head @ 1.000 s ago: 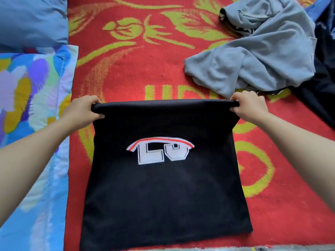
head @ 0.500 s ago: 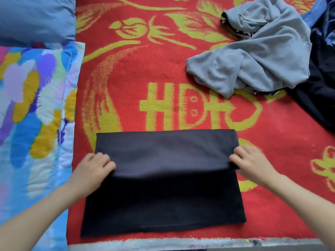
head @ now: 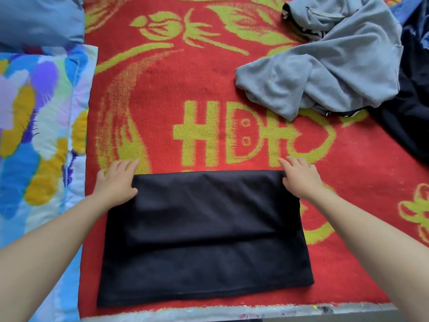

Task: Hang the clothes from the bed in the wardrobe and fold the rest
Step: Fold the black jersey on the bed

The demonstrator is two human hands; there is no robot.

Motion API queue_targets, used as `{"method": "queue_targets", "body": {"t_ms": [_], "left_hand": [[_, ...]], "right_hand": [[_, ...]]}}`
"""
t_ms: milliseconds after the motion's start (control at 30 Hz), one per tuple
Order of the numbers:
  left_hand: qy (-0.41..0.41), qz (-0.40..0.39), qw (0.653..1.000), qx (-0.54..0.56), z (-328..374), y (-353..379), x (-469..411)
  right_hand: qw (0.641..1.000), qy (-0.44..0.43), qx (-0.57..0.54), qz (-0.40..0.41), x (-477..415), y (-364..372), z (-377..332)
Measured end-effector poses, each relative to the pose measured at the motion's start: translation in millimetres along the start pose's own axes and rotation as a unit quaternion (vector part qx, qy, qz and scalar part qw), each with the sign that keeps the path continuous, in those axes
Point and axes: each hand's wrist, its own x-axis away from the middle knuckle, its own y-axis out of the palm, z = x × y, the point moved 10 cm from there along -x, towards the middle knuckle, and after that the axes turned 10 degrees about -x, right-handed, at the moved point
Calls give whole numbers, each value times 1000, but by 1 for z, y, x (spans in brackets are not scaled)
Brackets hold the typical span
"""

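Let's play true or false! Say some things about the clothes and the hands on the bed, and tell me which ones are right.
1. The black garment lies folded on the red blanket. True.
2. The grey sweatshirt is folded neatly. False: it lies in a crumpled heap.
3. The right hand rests at the black garment's far right corner, fingers straight. True.
4. The left hand grips the grey sweatshirt. False: it rests at the black garment's far left corner, well apart from the sweatshirt.
5. A blue pillow lies beside the blanket, at the far left. True.
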Motion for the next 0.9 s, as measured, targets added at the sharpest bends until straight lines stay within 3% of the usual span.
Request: {"method": "queue_targets", "body": {"t_ms": [67,267,400,567,767,900], "left_hand": [[-8,-66,998,1,-4,12,-13],[45,33,998,-2,-17,-21,-22],[47,126,982,133,-44,-71,-9],[178,351,914,98,-35,-118,70],[236,373,897,9,-13,-23,150],[175,291,939,-53,14,50,161]], "right_hand": [[999,19,0,-30,-8,6,4],[999,-2,30,44,-14,-26,18],[976,-27,-86,198,-2,-83,31],[933,-184,-149,271,55,-109,20],[918,-291,-52,266,142,-32,23],[953,-273,70,110,160,57,6]]}}
